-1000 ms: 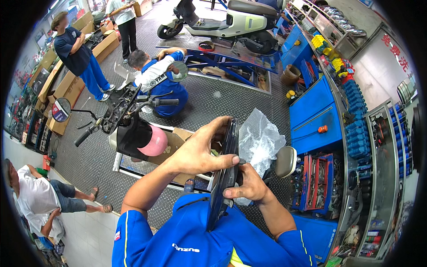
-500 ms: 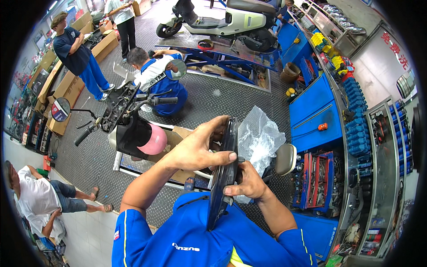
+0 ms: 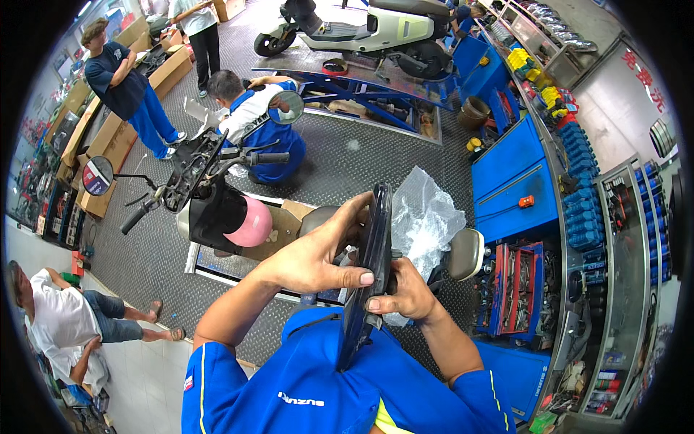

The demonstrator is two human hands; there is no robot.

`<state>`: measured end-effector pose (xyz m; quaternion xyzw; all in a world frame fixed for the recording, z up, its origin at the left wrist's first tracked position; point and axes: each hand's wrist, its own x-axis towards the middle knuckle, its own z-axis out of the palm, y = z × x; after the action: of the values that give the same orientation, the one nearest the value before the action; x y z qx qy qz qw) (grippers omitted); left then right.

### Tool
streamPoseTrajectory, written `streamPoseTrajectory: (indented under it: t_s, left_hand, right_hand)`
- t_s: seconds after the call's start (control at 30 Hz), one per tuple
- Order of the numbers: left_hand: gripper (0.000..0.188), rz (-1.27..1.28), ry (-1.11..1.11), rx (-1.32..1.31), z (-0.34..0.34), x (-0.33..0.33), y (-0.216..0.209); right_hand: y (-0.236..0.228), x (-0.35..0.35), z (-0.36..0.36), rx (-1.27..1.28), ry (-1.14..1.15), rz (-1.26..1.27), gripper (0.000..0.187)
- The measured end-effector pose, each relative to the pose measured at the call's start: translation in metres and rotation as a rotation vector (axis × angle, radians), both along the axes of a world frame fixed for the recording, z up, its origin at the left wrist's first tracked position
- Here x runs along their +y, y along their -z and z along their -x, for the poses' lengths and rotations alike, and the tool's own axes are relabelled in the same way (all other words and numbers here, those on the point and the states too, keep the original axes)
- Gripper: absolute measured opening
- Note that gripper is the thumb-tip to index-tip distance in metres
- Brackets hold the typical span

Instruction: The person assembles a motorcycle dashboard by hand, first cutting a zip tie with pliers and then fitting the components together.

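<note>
Upright in front of my chest is a flat, dark plastic panel (image 3: 377,246), seen almost edge-on, its lower end close to my blue shirt. My left hand (image 3: 314,257) grips it from the left, thumb along the near edge and fingers mostly hidden behind it. From the right, my right hand (image 3: 406,295) pinches its middle, thumb pressed on the near edge. Crumpled clear plastic wrap (image 3: 425,220) lies beyond my right hand. What the panel's faces look like is hidden by the angle.
Ahead left stands a partly stripped scooter (image 3: 217,210) with a pink helmet-like piece (image 3: 251,226) and mirrors. A crouching person (image 3: 264,141) works behind it. Another scooter (image 3: 361,43) is on a lift. Blue cabinets (image 3: 513,181) and a tool rack (image 3: 517,289) line the right.
My left thumb has shifted down and slightly left along the panel's edge. The panel has turned a little; both hands still hold it.
</note>
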<state>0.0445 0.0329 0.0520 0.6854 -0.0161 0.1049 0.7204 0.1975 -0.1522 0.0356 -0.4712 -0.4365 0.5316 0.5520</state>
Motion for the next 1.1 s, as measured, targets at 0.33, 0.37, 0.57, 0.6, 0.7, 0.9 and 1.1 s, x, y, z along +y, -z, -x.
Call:
streamPoseTrajectory:
  t_s: [0.33, 0.37, 0.57, 0.6, 0.7, 0.9, 1.1]
  left_hand:
    - [0.127, 0.090, -0.019, 0.123, 0.008, 0.004, -0.008]
    - [0.127, 0.084, -0.026, 0.129, 0.009, 0.004, -0.007]
    - [0.113, -0.066, -0.099, 0.064, 0.013, -0.002, -0.004]
    - [0.112, -0.106, -0.105, 0.040, 0.015, -0.003, 0.000]
    - [0.109, -0.071, -0.110, 0.070, 0.019, -0.006, -0.003]
    - [0.106, -0.030, -0.144, 0.124, 0.022, -0.010, -0.013]
    - [0.080, -0.352, -0.171, 0.237, 0.031, -0.005, -0.022]
  right_hand:
    - [0.001, 0.004, 0.000, 0.021, -0.052, 0.055, 0.068]
    - [0.002, 0.004, 0.000, 0.023, -0.053, 0.059, 0.068]
    - [0.002, 0.005, 0.000, 0.060, -0.053, 0.059, 0.068]
    - [0.000, 0.005, 0.001, 0.039, -0.040, 0.059, 0.068]
    - [-0.004, 0.004, 0.003, -0.016, -0.001, 0.065, 0.069]
    - [-0.007, 0.004, 0.011, -0.071, 0.037, 0.110, 0.069]
    - [-0.011, 0.003, 0.015, -0.208, 0.078, 0.024, 0.074]
